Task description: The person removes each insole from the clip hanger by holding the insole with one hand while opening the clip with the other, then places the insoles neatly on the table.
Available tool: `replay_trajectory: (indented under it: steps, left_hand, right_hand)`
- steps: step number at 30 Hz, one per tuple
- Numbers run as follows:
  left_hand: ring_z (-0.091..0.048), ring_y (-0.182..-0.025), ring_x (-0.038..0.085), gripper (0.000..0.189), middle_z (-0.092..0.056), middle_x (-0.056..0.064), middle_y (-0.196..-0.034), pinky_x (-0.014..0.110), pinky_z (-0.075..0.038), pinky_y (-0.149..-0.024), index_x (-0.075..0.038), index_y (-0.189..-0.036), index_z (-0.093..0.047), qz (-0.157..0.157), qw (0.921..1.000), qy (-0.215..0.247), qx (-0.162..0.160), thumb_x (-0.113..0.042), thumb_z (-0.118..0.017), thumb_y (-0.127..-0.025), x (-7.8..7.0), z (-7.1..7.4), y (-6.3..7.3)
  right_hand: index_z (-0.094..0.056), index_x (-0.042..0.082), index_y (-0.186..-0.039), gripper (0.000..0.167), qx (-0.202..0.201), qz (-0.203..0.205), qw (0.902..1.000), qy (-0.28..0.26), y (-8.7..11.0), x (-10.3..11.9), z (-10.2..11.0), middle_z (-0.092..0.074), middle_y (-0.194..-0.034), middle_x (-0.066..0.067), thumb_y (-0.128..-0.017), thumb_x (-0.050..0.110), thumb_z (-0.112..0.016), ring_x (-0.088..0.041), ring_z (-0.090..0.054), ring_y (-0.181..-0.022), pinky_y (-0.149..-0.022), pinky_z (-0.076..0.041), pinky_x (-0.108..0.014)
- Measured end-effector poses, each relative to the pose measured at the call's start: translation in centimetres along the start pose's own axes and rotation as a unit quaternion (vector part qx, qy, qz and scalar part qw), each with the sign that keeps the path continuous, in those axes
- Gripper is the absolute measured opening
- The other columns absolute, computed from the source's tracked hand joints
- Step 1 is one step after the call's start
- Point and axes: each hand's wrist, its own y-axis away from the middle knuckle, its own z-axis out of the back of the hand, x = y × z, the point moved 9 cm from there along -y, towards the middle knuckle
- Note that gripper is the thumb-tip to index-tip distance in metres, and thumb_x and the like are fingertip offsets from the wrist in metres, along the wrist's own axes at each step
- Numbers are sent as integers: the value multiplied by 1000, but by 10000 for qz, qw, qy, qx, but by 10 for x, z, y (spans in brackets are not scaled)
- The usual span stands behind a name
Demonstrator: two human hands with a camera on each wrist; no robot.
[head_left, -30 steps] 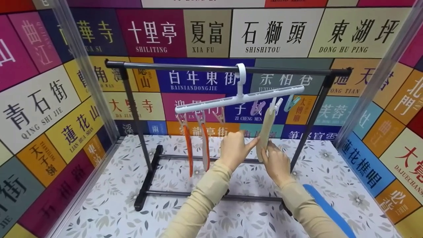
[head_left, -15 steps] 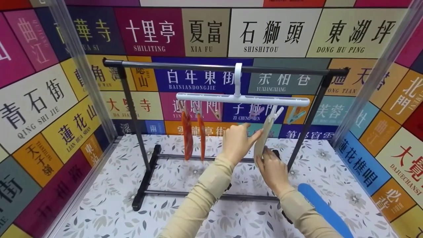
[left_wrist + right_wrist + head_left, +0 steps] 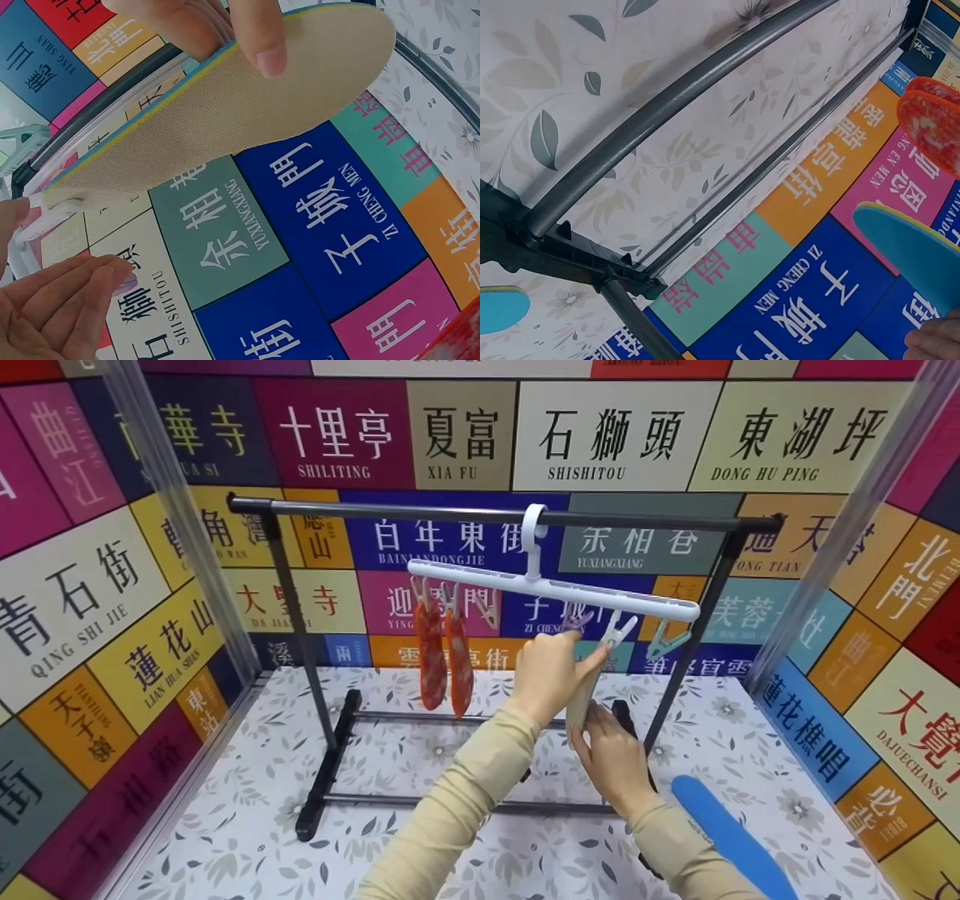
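A beige insole point(image 3: 217, 112) with a blue underside hangs from a white clip point(image 3: 616, 628) on the white hanger point(image 3: 555, 586). My right hand point(image 3: 616, 754) pinches its lower part; in the left wrist view that thumb point(image 3: 268, 56) presses on the beige face. Up by the clip is my left hand point(image 3: 551, 679), its thumb reaching to the clip at the insole's top end and its other fingers point(image 3: 75, 307) apart from the insole. The right wrist view catches the insole's blue side point(image 3: 907, 244). Two orange-red insoles point(image 3: 431, 664) hang from clips at the hanger's left end.
The hanger hooks over the dark rack bar point(image 3: 390, 510). A purple clip point(image 3: 576, 620), a green clip point(image 3: 666, 641) and a beige clip point(image 3: 489, 609) also hang there. A blue insole point(image 3: 731, 832) lies on the floral tabletop point(image 3: 247, 810), right of the rack.
The hanger has swung from right end high to right end low. My left thumb has moved up the beige insole to the clip; my right hand stays on its lower part. The orange-red insoles have turned.
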Motion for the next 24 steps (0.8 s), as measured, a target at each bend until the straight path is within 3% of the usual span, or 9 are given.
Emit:
replay_trajectory:
  steps: [9, 17, 24]
  left_hand:
    - [-74, -83, 24, 54, -77, 7, -102, 32, -58, -70, -11, -113, -75, -172, 9998, -25, 62, -58, -57, -93, -12, -2, -5]
    - [-61, -57, 15, 49, -66, 0, -65, 28, -50, -54, -15, -86, -73, -384, 9992, -105, 20, -60, -57, -92, -21, -3, -10]
    - [-58, -54, 12, 44, -65, -4, -64, 25, -43, -48, -17, -80, -70, -495, 9986, -163, -108, -58, -59, -92, -28, -2, -10]
  right_hand:
    - [-69, -7, -112, 38, -54, 142, 9999, 53, 4, 8, 6, -70, -112, -24, -89, 22, -71, -38, -70, -95, -68, -58, -47]
    - [-67, -9, -117, 43, -109, 234, 9997, 9, 11, 9, 10, -71, -110, -24, -85, 19, -73, -38, -70, -96, -68, -58, -47]
    - [-67, -10, -116, 43, -273, 344, 9990, 104, 14, 12, 12, -72, -107, -24, -84, 18, -73, -36, -71, -95, -69, -58, -46]
